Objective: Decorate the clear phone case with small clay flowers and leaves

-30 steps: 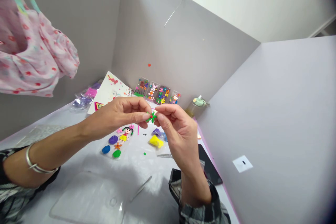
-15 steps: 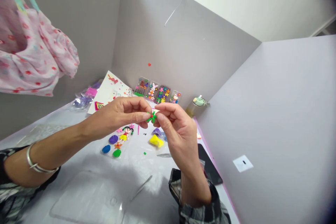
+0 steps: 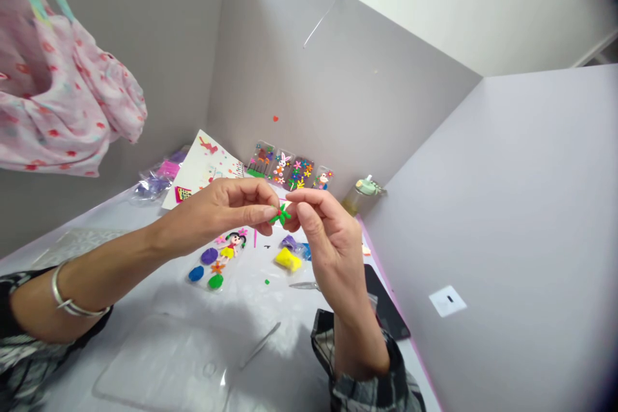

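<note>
A small green clay flower with a red centre (image 3: 281, 214) is pinched between the thumb and fingers of my left hand (image 3: 232, 209). My right hand (image 3: 326, 238) is at the flower's right side, its thumb raised a little off it and its fingers curled close behind; whether they touch the flower is unclear. Below the hands lies a clear case (image 3: 224, 278) bearing a clay girl (image 3: 232, 246), an orange flower (image 3: 217, 267) and purple, blue and green clay rounds. Yellow clay (image 3: 288, 260) sits under my right hand, beside purple clay (image 3: 289, 243).
Decorated cases (image 3: 300, 172) lean at the back wall near a white sheet (image 3: 203, 164). A bottle (image 3: 362, 194) and a black tablet (image 3: 386, 302) are at the right. Metal tools (image 3: 261, 344) and a transparent sheet (image 3: 159, 360) lie in front; a plastic bag (image 3: 154, 183) is back left.
My right thumb has lifted away from the green flower and shifted slightly right. My left hand still holds the flower in nearly the same place.
</note>
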The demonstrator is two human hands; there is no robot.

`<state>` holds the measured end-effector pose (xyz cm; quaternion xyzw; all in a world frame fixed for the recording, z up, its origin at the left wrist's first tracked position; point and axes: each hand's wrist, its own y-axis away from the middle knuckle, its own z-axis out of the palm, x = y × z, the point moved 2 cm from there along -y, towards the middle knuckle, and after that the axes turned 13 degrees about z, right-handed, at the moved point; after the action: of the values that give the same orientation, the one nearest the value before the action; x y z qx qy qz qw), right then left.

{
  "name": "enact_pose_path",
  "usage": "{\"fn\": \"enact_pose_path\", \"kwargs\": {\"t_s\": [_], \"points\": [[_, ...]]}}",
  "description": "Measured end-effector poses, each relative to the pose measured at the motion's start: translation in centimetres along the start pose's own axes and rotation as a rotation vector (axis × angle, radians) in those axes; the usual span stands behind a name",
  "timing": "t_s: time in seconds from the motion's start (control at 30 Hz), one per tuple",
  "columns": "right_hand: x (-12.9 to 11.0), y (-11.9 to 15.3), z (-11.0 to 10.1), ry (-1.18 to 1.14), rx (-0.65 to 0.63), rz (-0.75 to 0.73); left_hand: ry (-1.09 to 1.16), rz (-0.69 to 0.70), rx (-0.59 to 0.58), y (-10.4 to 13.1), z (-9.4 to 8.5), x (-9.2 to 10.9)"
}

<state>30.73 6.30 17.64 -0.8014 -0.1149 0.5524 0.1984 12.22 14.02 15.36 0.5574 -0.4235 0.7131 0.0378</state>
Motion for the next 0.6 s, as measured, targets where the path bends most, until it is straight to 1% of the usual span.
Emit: {"fn": "enact_pose_path", "kwargs": {"t_s": [0.13, 0.3, 0.43, 0.6], "points": [[0.24, -0.04, 0.17, -0.074, -0.027, -0.003, -0.008, 0.002, 0.054, 0.22, 0.22, 0.11], [0.36, -0.08, 0.23, -0.086, -0.012, 0.017, -0.04, 0.006, 0.02, 0.1, -0.09, -0.05], [0.35, -0.1, 0.25, -0.089, -0.011, -0.005, -0.019, 0.019, -0.019, -0.03, -0.32, -0.27], [0.56, -0.17, 0.21, -0.072, 0.007, -0.005, -0.023, 0.002, -0.017, 0.05, -0.34, -0.43]]}}
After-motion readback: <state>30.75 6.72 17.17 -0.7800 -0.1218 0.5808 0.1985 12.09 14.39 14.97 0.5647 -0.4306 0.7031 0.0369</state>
